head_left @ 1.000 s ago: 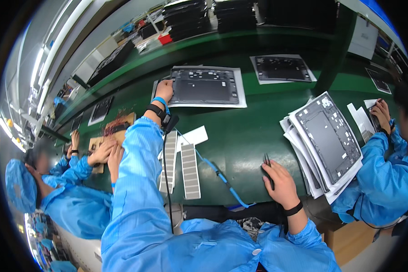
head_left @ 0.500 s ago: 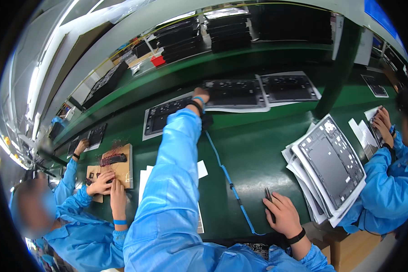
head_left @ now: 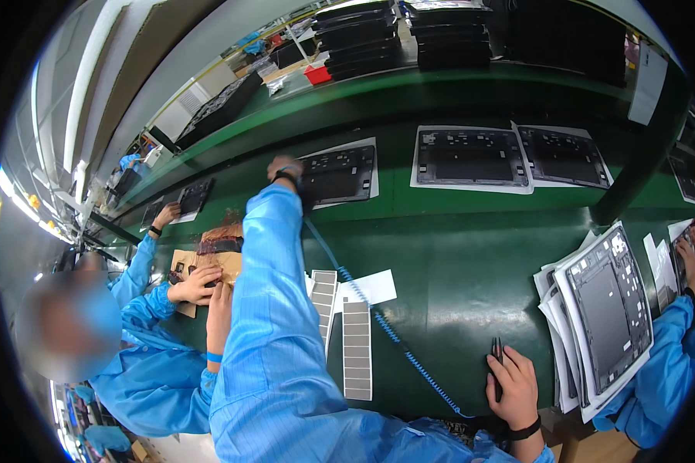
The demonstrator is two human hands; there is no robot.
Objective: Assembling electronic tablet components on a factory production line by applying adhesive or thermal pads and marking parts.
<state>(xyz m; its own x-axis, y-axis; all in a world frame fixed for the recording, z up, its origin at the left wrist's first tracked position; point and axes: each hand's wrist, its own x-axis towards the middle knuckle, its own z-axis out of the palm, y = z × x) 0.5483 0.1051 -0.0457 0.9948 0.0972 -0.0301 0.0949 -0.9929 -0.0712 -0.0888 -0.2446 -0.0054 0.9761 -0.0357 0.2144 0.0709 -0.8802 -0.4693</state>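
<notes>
My left arm reaches far forward, and my left hand (head_left: pixel 284 167) is at the left end of a black flat panel (head_left: pixel 340 174) lying on a white sheet. Its fingers are blurred, so their grip does not show. A dark cuff and a blue band circle that wrist, with a blue coiled cord (head_left: pixel 386 328) running back across the bench. Low on the right, my right hand (head_left: pixel 515 390) rests on the green bench (head_left: pixel 448 270) with dark tweezers (head_left: pixel 497 351) in its fingers, tips pointing away from me. Strips of grey labels (head_left: pixel 357 351) lie right of my left arm.
Two more panels (head_left: pixel 471 154) lie on sheets along the far side. A tilted stack of panels and sheets (head_left: pixel 606 316) stands right of my right hand. Co-workers' hands (head_left: pixel 201 285) work at a brown board on the left; another person sits right. A green post (head_left: pixel 649 162) rises there.
My left hand has moved left, from the right side of the leftmost panel to its left end. The view has turned left. My right hand still rests on the bench with the tweezers.
</notes>
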